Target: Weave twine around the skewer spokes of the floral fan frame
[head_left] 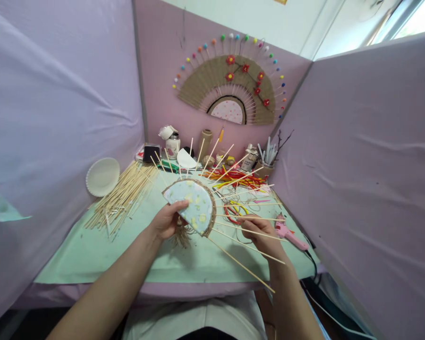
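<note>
Evidently to leave the sticks free, my left hand pinches the half-round base by its straight edge; my right hand curls against them, grip unclear. Beside it lies a glue gun, presumably for reach.

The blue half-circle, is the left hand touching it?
Touching. The head view shows the left hand gripping the blue half-circle, thumb across its patterned front.

The head view looks forward and down past nearby hands to the table.
</note>
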